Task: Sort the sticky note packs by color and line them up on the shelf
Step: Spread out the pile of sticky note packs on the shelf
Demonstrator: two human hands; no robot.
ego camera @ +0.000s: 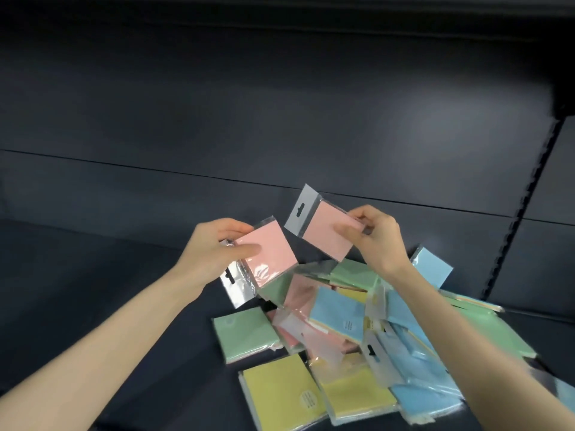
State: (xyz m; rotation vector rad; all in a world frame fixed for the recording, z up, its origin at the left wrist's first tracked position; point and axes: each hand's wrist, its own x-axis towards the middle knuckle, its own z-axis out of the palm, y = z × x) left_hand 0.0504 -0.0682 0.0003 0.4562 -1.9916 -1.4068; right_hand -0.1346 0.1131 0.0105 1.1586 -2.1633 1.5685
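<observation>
While left grip (217,244) pinches a pink pack (270,259) (maybe two) and right grip (376,237) pinches a second pink pack (323,234), looks like pink-gathering imo; mixed pile (348,325) sits 5 o'clock on the shelf (93,321); next: line both up around 9 o'clock

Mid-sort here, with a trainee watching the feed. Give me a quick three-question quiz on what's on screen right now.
1. True or false: the left pack, in the left grip, and the right pack, in the right grip, are both pink.
2. What colour is the front-left pack of the pile? A pink, B yellow, C blue.
3. Name the four pack colours in the pile on the shelf.
Key: 1 true; 2 B; 3 pink, green, blue, yellow.
</observation>
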